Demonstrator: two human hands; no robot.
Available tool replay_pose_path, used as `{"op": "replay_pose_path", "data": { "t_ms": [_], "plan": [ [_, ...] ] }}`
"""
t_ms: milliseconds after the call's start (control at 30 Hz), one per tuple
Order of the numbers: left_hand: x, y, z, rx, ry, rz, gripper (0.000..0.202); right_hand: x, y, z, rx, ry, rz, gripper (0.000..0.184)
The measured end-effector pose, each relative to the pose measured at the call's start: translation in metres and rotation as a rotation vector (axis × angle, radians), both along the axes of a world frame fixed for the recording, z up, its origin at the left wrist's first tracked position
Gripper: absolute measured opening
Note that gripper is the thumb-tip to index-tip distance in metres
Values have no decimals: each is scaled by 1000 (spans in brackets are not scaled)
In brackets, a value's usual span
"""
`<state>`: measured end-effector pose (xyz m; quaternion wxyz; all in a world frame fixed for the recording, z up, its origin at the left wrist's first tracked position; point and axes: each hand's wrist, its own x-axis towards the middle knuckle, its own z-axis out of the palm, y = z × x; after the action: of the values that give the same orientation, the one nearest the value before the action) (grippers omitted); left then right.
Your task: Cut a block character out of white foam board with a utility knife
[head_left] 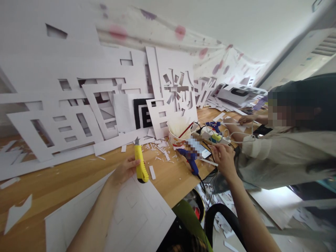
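Observation:
My left hand (125,170) grips a yellow utility knife (140,164), blade pointing up and away, above a white foam board (147,213) lying at the table's near edge. My right hand (223,157) reaches out to the right, fingers pinched on a thin white strip (210,162) beside a phone (197,147). A blue glue gun (191,160) lies on the table between my two hands.
Cut-out white boards (78,112) lean against the wall along the back of the wooden table (78,175). A paper cup (177,138) of sticks, a second blue glue gun (214,126) and cables sit mid-table. A person in a pale sleeve (275,147) leans in at the right. White scraps litter the table.

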<state>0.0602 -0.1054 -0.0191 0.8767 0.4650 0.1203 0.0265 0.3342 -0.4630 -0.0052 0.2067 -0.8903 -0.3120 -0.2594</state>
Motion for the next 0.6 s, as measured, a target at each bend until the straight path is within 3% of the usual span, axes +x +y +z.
{"op": "replay_pose_path", "data": {
  "t_ms": [400, 600],
  "plan": [
    [0, -1, 2, 10, 4, 6, 39, 13, 13, -8, 35, 37, 131, 37],
    [0, 0, 0, 3, 20, 13, 35, 28, 26, -10, 17, 40, 268, 41]
  ]
}}
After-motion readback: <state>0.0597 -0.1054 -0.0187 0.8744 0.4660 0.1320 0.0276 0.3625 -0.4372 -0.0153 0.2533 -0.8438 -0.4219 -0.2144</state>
